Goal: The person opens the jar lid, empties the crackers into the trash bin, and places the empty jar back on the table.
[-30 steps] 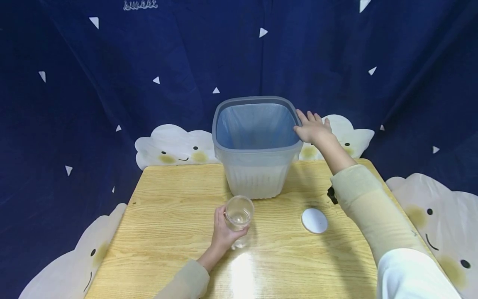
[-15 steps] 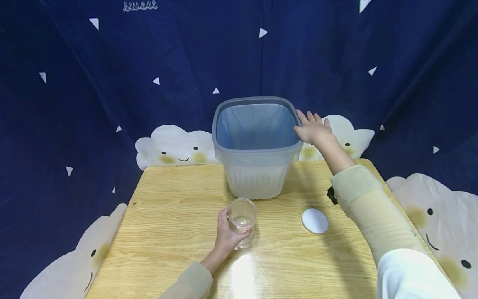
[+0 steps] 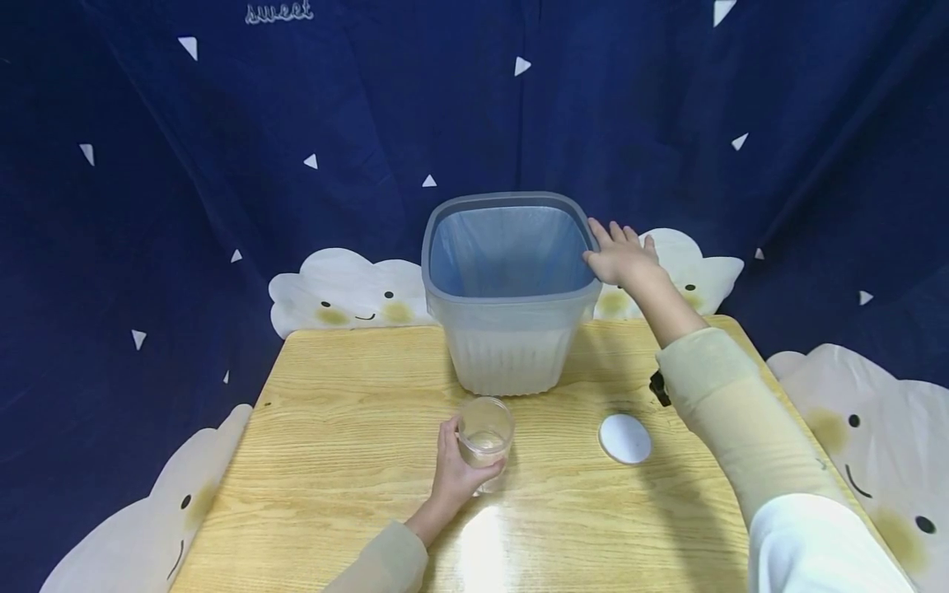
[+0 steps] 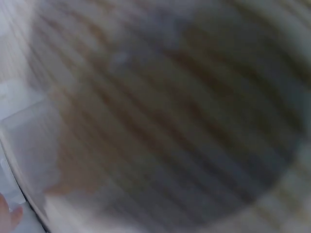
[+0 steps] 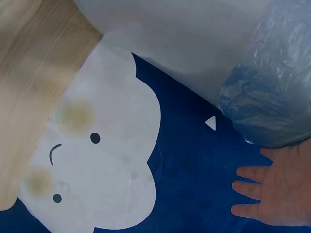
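Observation:
My left hand [image 3: 458,476] grips a clear plastic cup [image 3: 486,426] by its side, thumb and fingers around it, near the middle of the table. Whether the cup's base touches the wood is hard to tell. My right hand [image 3: 621,254] lies against the right rim of a pale trash bin [image 3: 511,346], its fingers straight and spread. In the right wrist view, straight fingers [image 5: 250,189] show beside the bin's bluish bag liner [image 5: 272,97]. The left wrist view is blurred, with the see-through cup [image 4: 160,131] very close and striped wood grain behind it.
A round white disc [image 3: 625,438] lies on the wooden table [image 3: 348,395], right of the cup. The bin stands at the table's back edge, before a dark blue curtain [image 3: 356,99] with white cloud shapes [image 3: 348,288]. A small black object [image 3: 660,387] sits by the right sleeve.
My left hand, still holding the cup, has shifted slightly to the right and toward the table's near side. The right hand and the bin have stayed in place.

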### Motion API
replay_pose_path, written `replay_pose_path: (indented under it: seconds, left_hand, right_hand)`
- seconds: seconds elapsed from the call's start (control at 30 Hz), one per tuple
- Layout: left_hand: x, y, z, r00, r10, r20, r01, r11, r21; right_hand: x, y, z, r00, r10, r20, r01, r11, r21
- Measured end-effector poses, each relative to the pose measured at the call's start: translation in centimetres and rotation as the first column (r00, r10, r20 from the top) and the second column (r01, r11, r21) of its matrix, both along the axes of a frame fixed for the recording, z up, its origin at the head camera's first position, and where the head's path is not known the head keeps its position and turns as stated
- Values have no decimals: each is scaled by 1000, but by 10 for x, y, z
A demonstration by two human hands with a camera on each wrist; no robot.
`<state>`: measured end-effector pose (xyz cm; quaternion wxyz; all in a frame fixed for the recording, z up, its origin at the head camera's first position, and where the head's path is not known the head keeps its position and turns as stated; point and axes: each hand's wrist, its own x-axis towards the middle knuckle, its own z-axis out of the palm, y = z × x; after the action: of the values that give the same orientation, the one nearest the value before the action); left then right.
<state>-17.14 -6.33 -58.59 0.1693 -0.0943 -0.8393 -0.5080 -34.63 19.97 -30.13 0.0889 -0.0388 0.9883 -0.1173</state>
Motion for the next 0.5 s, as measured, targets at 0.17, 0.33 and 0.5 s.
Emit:
replay_pose_path:
  seconds: [0.17,0.33,0.5]
  left_hand:
    - [0,1,-4,1000,-20,-5,20,1000,13]
    - [-1,2,-6,1000,-19,0,19,1000,4]
    - [0,2,-6,999,-26,39,26,1000,5]
  right_hand:
    - [0,-1,-1,1000,-2,-2,2,1000,1]
    - [0,-1,-1,1000,-8,3,8,1000,1]
    - [1,0,0,1000,-6,5,6,1000,-1]
